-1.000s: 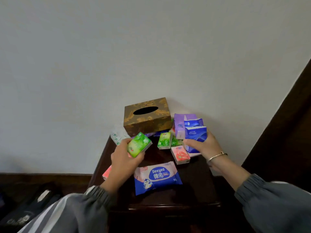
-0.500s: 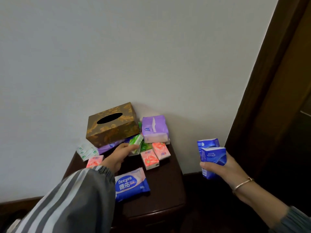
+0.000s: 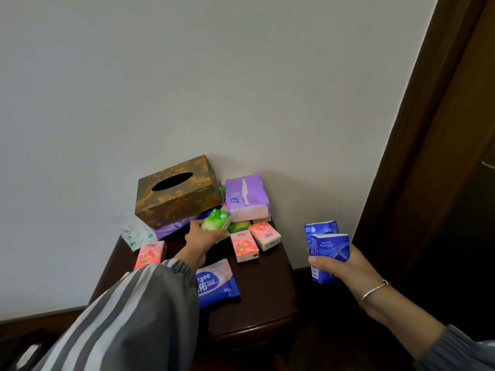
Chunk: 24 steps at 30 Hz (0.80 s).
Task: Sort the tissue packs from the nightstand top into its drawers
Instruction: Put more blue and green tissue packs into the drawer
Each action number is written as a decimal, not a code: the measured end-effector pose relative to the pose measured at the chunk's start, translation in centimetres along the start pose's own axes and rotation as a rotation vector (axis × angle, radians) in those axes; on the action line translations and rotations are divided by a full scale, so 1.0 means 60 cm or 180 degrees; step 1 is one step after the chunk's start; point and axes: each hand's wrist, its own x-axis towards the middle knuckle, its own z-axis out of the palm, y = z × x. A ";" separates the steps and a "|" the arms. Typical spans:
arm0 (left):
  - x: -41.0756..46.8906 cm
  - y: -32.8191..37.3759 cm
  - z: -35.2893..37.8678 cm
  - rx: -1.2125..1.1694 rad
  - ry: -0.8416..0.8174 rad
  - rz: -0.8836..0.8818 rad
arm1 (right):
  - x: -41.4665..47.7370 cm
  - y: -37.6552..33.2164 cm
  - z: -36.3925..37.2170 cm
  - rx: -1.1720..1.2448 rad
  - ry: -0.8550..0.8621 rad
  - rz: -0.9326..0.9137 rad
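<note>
Packs crowd the nightstand (image 3: 270, 287). Our left hand (image 3: 199, 238) has its grip clamped on a green pack (image 3: 215, 223); right hand (image 3: 340, 266) clutches two blue packs (image 3: 328, 249). We should lift straight up, avoiding neighbours.

Left hand (image 3: 201, 238), arm outstretched from lower left of frame, fingers curled closed at center; right hand (image 3: 338, 266), at right, clenched, wrist angled toward lower right.

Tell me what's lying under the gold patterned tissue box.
A flat purple tissue pack pokes out beneath the gold patterned tissue box, tilting it. How far it extends, and whether more packs lie underneath, is hidden by the box.
</note>
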 end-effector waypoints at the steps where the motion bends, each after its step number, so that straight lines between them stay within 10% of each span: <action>1: 0.002 0.000 0.001 -0.0117 -0.0002 -0.0058 | -0.002 -0.001 0.002 0.0009 -0.0019 0.0006; 24: -0.334 -0.071 -0.279 -0.1400 -0.1060 0.0025 | -0.145 0.054 0.135 0.0517 -0.1347 0.1275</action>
